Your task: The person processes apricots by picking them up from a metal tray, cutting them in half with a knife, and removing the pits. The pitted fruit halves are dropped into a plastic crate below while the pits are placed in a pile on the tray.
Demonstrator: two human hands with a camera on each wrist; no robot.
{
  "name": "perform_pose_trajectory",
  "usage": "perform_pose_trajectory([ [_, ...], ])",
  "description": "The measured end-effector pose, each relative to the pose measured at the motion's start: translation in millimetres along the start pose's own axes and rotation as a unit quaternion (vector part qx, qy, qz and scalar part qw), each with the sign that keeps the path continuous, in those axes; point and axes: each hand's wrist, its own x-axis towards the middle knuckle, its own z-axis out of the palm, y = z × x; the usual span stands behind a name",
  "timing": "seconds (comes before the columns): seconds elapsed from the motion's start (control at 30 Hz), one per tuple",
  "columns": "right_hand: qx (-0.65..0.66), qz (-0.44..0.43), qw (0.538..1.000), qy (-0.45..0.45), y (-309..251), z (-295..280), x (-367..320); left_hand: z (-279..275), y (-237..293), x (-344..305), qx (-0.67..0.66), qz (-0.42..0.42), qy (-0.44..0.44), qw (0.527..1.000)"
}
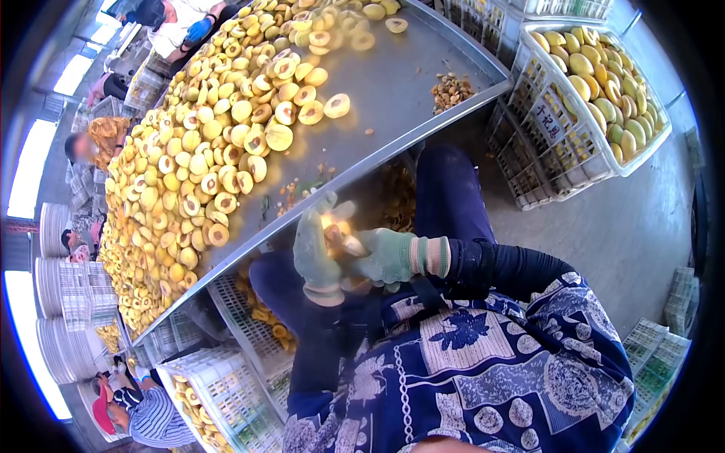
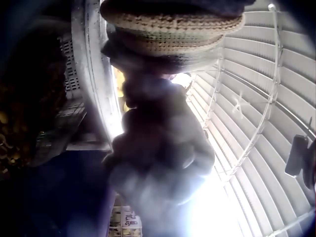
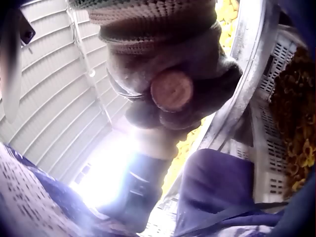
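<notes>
Both hands wear pale green knit gloves and meet over the lap, just below the table edge. My left hand (image 1: 316,253) holds a yellow peach (image 1: 334,229), which is blurred and partly covered by the fingers. Close against it, my right hand (image 1: 381,255) grips a tool whose round wooden handle end (image 3: 172,91) pokes out of the fist in the right wrist view. The tool's working end is hidden. In the left wrist view the left hand (image 2: 158,148) is dark and blurred, its fingers bent.
Halved yellow peaches (image 1: 204,151) heap on the metal table (image 1: 408,83), with a small pile of pits (image 1: 451,92) near its corner. A crate of whole peaches (image 1: 563,143) stands at the right. Other crates (image 1: 226,392) sit below the table. Several people work along the far side.
</notes>
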Motion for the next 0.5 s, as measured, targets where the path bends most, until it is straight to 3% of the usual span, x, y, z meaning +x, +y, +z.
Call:
perform_pose_trajectory([
  [0.03, -0.043, -0.008, 0.999, 0.011, 5.1, 0.8, 3.3, 1.5, 3.2, -1.9, -0.001, -0.001, -0.001, 1.0],
  [0.07, -0.154, 0.031, 0.986, 0.052, -28.4, 11.4, -19.1, 0.7, 3.8, -1.5, 0.03, 0.007, 0.002, 1.0],
  [0.1, -0.154, 0.031, 0.986, 0.051, -37.4, 10.4, -24.3, 0.8, 4.3, -1.7, 0.031, 0.007, 0.003, 0.999],
  [0.17, -0.085, 0.096, 0.99, -0.058, -45.4, 5.8, -28.8, 3.0, 4.8, -2.1, 0.05, 0.026, 0.036, 0.998],
  [0.3, 0.009, 0.094, 0.992, -0.088, -41.2, 7.6, -27.8, 6.1, 8.1, -6.0, 0.002, -0.005, 0.064, 0.998],
  [0.4, -0.099, 0.118, 0.988, -0.028, -45.2, 11.8, -29.8, 2.4, 8.0, -7.4, -0.042, -0.05, 0.045, 0.997],
  [0.5, 0.012, 0.133, 0.988, -0.083, -28.7, 5.9, -22.8, 2.7, 2.3, -8.1, -0.005, -0.02, 0.069, 0.997],
])
